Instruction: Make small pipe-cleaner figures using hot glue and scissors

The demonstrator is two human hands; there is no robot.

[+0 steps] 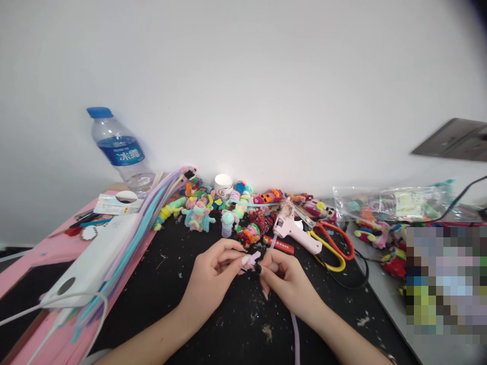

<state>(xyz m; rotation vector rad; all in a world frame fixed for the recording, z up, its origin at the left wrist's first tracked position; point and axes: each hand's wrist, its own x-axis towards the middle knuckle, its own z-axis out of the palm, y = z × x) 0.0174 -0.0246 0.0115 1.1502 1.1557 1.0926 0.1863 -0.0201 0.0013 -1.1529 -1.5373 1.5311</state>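
Observation:
My left hand (213,271) pinches a small lilac pipe-cleaner piece (254,259) between thumb and fingertips, above the black mat (160,304). Close against it, my right hand (285,276) is closed at the fingertips on a small black piece (258,268), whose kind I cannot make out. The two pieces meet or nearly meet between my hands. A long lilac pipe cleaner (296,337) comes out from below my right hand and runs down toward me. Just beyond the right hand lies a pale pink glue gun (299,234).
Scissors with red and yellow handles (338,253) lie right of the glue gun. Several fuzzy pipe-cleaner figures (198,217) line the back. At left are a bundle of pipe cleaners (139,238), a white power strip (95,253) and a water bottle (117,147). A clear bag (380,203) lies right.

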